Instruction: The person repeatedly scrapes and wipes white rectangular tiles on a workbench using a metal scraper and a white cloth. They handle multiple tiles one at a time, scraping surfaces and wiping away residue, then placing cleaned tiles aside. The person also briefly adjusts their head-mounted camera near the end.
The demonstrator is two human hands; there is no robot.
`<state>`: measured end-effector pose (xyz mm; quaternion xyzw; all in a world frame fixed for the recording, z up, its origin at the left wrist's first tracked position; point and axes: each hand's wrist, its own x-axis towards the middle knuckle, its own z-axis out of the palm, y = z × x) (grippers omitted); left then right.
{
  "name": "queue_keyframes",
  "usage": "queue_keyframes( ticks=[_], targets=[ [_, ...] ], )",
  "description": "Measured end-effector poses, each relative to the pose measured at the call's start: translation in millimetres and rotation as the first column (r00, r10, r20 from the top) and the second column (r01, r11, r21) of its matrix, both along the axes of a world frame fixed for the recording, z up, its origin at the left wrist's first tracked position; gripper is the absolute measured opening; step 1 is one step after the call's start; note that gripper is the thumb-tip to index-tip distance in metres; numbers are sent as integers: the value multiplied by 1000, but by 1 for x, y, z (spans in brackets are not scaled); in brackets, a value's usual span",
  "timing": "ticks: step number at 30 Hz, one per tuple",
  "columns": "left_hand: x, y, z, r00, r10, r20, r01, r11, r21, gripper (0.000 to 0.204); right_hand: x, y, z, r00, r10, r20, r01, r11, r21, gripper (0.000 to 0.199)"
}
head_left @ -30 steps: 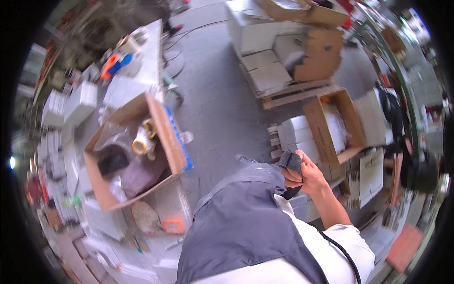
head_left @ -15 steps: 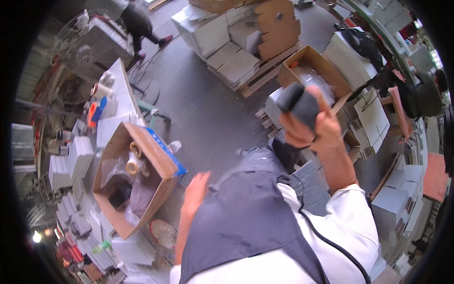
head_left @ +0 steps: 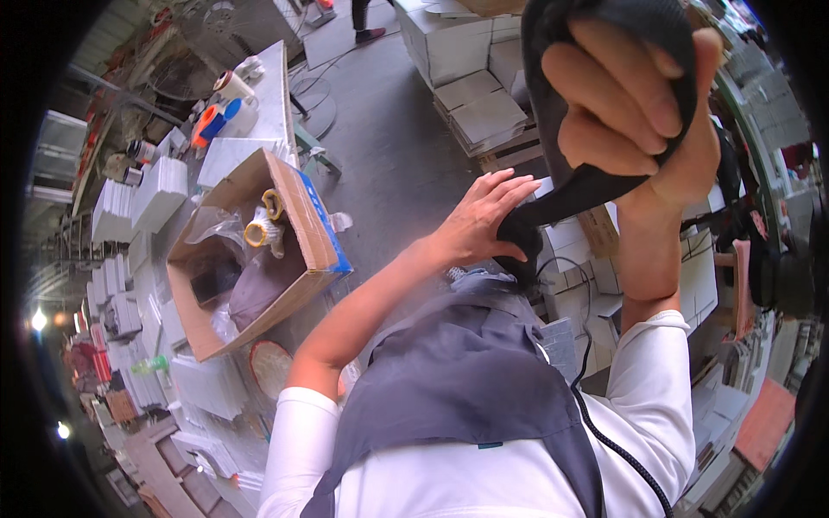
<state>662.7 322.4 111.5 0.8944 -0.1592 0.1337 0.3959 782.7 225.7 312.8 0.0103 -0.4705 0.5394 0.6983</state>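
Note:
My right hand, raised close in front of me at the upper right, has its fingers curled round a wide black band. A narrower black length runs from it down to the left. My left hand reaches across the front of my grey apron. Its fingers are stretched out and its thumb is apart, beside the lower end of that black length. Whether it touches there I cannot tell. What the band belongs to is not clear, as the view cuts off its top.
Left stands an open cardboard box holding plastic and what looks like a yellow-cuffed white glove. Behind it, a table carries orange and blue rolls. Stacked white slabs fill the left. White cartons sit on a pallet ahead.
My right hand has come up and nearer with the dark band, which now shows as a loop. My left hand has swung up and right from beside the apron, its fingers spread.

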Motion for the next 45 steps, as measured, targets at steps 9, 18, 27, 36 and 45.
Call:
queue_keyframes(
  ticks=[9, 18, 27, 36, 45],
  targets=[
    [8, 43, 31, 900, 435, 38, -434, 900, -30, 36, 58, 29, 49, 985, 39, -167, -60, 991, -123, 18],
    [-41, 98, 130, 568, 809, 148, -738, 581, -344, 18, 132, 77, -29, 644, -672, 365, 761, 610, -220, 43],
    [-121, 159, 252, 86, 963, 257, -954, 155, -258, 29, 73, 109, -174, 935, -117, 335, 284, 814, -507, 53],
    [-209, 162, 278, -290, 865, 408, -857, -45, -513, 21, -62, 196, -133, 727, 637, 257, -341, 660, -670, 87],
    [-268, 126, 207, -440, 793, 422, -785, -111, -609, 21, -120, 289, -130, 651, 695, 305, -399, 655, -642, 81]
  ],
)
